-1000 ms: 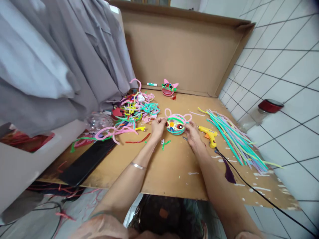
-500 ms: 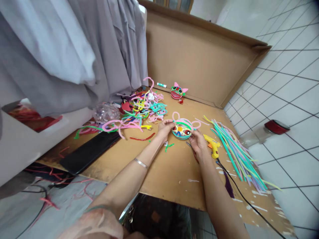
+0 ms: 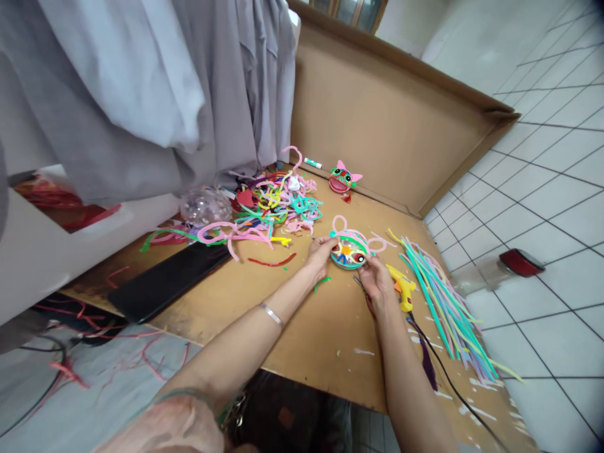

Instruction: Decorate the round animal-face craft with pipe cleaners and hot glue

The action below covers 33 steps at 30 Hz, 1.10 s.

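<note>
Between my two hands is a round pipe-cleaner animal head (image 3: 348,250), with pink loop ears, green and pink bands, an orange nose and dark red eyes. My left hand (image 3: 323,255) pinches its left edge. On the lower right edge, my right hand (image 3: 376,277) grips it, fingers closed. Partly hidden beside the right hand lies a tool with metal tips (image 3: 357,280), perhaps scissors. A yellow glue gun (image 3: 404,288) rests just right of that hand. Green pipe-cleaner scraps (image 3: 322,283) lie near my left wrist.
Loose pipe cleaners (image 3: 283,204) are heaped at the back left by a clear plastic ball (image 3: 206,206). A finished-looking animal head (image 3: 343,178) stands near the cardboard wall (image 3: 368,113). Straight pipe cleaners (image 3: 443,302) lie at right. A black slab (image 3: 165,283) lies at left.
The camera view has shifted slightly, so the scene sits a little differently. Both hands still hold the animal head, which is nearly unchanged in pose.
</note>
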Each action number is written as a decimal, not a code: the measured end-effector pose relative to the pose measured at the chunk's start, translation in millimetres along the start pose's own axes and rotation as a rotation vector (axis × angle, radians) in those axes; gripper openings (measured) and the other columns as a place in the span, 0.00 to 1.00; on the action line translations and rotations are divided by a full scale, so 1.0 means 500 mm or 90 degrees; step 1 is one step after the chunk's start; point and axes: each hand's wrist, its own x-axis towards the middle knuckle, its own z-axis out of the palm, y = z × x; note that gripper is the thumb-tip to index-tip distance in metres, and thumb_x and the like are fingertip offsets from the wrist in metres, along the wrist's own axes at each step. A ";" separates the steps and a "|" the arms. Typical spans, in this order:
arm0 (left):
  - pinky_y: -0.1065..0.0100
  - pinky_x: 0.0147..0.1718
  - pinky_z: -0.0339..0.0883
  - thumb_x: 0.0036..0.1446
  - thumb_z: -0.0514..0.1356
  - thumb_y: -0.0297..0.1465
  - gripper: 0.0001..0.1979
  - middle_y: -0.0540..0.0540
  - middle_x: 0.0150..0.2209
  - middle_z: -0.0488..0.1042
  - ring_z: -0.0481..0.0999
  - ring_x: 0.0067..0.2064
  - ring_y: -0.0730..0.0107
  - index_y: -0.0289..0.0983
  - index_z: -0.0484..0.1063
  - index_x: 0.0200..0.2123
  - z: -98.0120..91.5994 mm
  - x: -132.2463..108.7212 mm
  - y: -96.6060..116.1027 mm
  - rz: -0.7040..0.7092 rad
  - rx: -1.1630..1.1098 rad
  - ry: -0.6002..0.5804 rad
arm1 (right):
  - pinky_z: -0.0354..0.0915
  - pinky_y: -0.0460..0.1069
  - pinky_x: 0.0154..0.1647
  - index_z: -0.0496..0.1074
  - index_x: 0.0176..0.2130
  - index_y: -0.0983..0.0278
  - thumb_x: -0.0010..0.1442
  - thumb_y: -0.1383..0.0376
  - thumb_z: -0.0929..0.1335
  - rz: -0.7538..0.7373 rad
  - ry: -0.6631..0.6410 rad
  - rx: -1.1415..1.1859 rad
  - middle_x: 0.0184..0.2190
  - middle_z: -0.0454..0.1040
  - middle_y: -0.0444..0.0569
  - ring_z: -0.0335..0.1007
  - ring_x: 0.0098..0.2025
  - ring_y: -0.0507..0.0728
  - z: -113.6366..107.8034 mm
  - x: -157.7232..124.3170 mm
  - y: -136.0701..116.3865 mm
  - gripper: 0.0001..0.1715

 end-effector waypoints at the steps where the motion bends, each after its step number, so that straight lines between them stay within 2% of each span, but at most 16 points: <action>1: 0.69 0.29 0.65 0.36 0.73 0.37 0.19 0.53 0.20 0.69 0.70 0.24 0.75 0.36 0.67 0.25 0.004 -0.005 0.002 0.002 -0.014 0.008 | 0.70 0.47 0.41 0.69 0.28 0.60 0.41 0.71 0.72 -0.012 -0.012 -0.001 0.28 0.78 0.38 0.74 0.33 0.51 0.001 -0.001 -0.003 0.12; 4: 0.70 0.34 0.67 0.35 0.73 0.36 0.22 0.52 0.28 0.73 0.73 0.29 0.74 0.37 0.67 0.32 0.022 -0.023 0.011 0.083 -0.053 0.024 | 0.70 0.50 0.49 0.71 0.30 0.58 0.41 0.71 0.73 -0.043 -0.053 0.018 0.32 0.80 0.38 0.75 0.39 0.51 0.006 -0.007 -0.018 0.13; 9: 0.68 0.46 0.67 0.38 0.73 0.35 0.23 0.45 0.42 0.75 0.75 0.45 0.68 0.38 0.66 0.36 0.050 -0.062 0.036 0.256 0.005 -0.041 | 0.68 0.55 0.58 0.72 0.31 0.56 0.40 0.71 0.73 -0.077 -0.061 0.067 0.37 0.81 0.39 0.76 0.46 0.55 0.014 -0.020 -0.040 0.16; 14: 0.68 0.47 0.67 0.41 0.72 0.36 0.21 0.41 0.49 0.73 0.75 0.49 0.66 0.39 0.66 0.35 0.056 -0.084 0.053 0.300 0.057 -0.075 | 0.66 0.58 0.62 0.73 0.32 0.56 0.40 0.72 0.72 -0.070 -0.065 0.082 0.41 0.81 0.40 0.75 0.51 0.57 0.013 -0.022 -0.038 0.16; 21: 0.69 0.42 0.69 0.42 0.70 0.37 0.18 0.43 0.45 0.72 0.74 0.46 0.65 0.38 0.67 0.34 0.051 -0.083 0.049 0.320 0.086 -0.086 | 0.64 0.55 0.64 0.73 0.32 0.57 0.40 0.73 0.72 -0.058 -0.056 0.112 0.43 0.81 0.41 0.73 0.55 0.56 0.008 -0.018 -0.039 0.17; 28: 0.71 0.39 0.69 0.44 0.70 0.41 0.19 0.45 0.41 0.72 0.73 0.44 0.67 0.38 0.68 0.34 0.041 -0.074 0.045 0.329 0.138 -0.077 | 0.63 0.56 0.65 0.73 0.36 0.55 0.42 0.73 0.73 -0.062 -0.086 0.130 0.42 0.81 0.39 0.74 0.54 0.56 0.004 -0.012 -0.036 0.20; 33: 0.72 0.30 0.68 0.41 0.71 0.40 0.20 0.50 0.33 0.71 0.72 0.31 0.74 0.38 0.68 0.33 0.024 -0.049 0.033 0.269 0.105 -0.088 | 0.66 0.55 0.61 0.73 0.37 0.55 0.42 0.73 0.74 -0.049 -0.100 0.107 0.39 0.81 0.38 0.75 0.50 0.55 -0.013 0.002 -0.021 0.21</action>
